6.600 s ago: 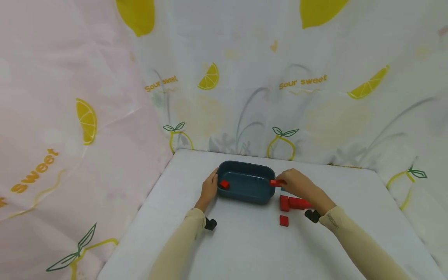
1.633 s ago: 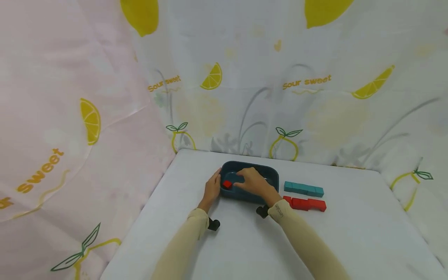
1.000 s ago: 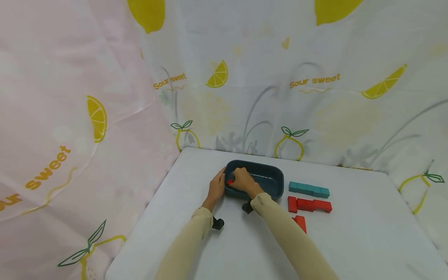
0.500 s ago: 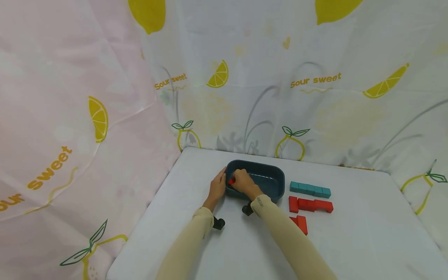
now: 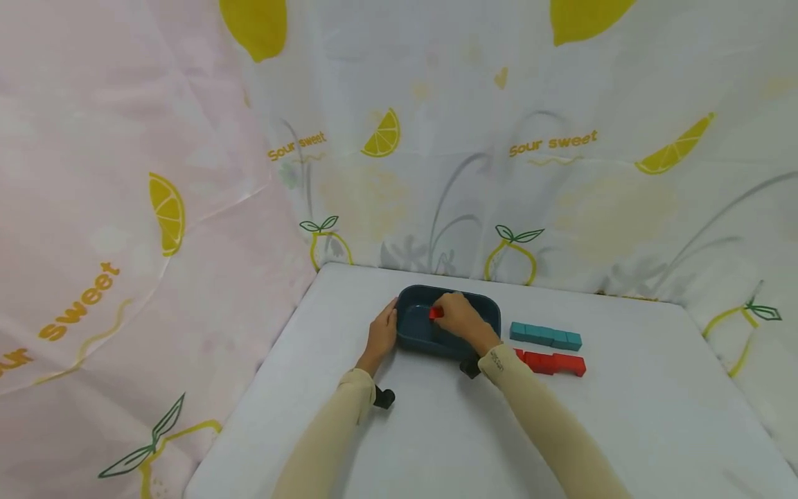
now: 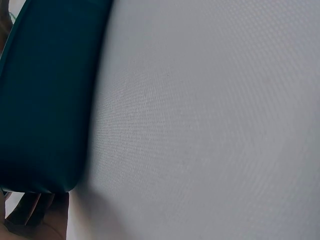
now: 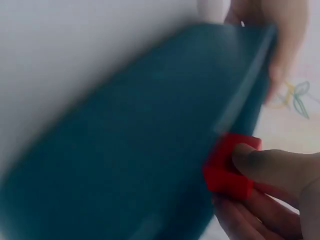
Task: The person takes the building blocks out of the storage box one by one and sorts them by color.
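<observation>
A dark teal rectangular bin (image 5: 416, 342) stands on the white table. My left hand (image 5: 381, 335) rests against the outside of its left end. In the left wrist view, the fingers (image 6: 52, 217) touch the end wall of the bin. Over the bin, my right hand (image 5: 459, 315) pinches a red block (image 5: 435, 314) between thumb and fingers. The right wrist view shows this red block (image 7: 227, 172) close to the bin's rim, with the thumb on one face. Part of the bin's inside is hidden behind the right hand.
Right of the bin lies a row of teal blocks (image 5: 545, 335) set end to end. In front of it is a row of red blocks (image 5: 555, 363), partly hidden by the right sleeve. A printed lemon curtain (image 5: 436, 173) hangs behind the table (image 5: 430, 430).
My right hand reached into the bin's left end, took hold of the red block there and has lifted it up and to the right. The left hand stays at the bin's end.
</observation>
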Demonstrator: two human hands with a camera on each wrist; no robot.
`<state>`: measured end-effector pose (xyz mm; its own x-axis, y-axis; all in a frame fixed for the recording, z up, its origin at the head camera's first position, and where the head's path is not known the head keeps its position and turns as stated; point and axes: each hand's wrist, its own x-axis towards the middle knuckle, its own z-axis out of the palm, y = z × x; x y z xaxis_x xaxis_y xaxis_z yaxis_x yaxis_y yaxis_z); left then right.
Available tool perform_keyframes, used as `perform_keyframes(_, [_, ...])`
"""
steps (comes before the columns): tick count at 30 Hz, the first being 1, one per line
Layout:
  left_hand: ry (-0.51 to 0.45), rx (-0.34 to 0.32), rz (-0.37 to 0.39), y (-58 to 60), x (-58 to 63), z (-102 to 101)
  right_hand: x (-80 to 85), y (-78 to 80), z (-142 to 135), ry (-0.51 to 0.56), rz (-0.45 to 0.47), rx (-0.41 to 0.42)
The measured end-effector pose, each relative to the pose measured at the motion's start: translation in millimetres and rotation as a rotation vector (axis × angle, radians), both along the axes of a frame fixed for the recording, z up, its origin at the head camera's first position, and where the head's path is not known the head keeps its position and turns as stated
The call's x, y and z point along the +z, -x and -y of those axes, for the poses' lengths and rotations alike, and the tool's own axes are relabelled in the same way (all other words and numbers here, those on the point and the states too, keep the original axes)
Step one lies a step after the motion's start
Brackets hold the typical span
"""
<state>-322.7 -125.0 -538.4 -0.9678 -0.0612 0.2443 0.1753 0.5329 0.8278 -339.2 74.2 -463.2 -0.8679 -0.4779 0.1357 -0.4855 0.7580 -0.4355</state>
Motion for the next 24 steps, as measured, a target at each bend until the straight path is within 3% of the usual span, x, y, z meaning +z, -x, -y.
perform_keyframes(8, [0.016, -0.009, 0.003, 0.1, 0.5, -1, 30.1, -17.3, -61, -0.051, -0.096, 0.072])
perform_keyframes(13, [0.0, -0.009, -0.001, 0.9, 1.5, 1, 44.8, -33.2, -95, -0.074, -0.078, 0.056])
perform_keyframes(24, [-0.007, -0.006, 0.016, -0.8, 3.7, -1, 50.1, -73.9, -152, -0.093, -0.012, -0.001])
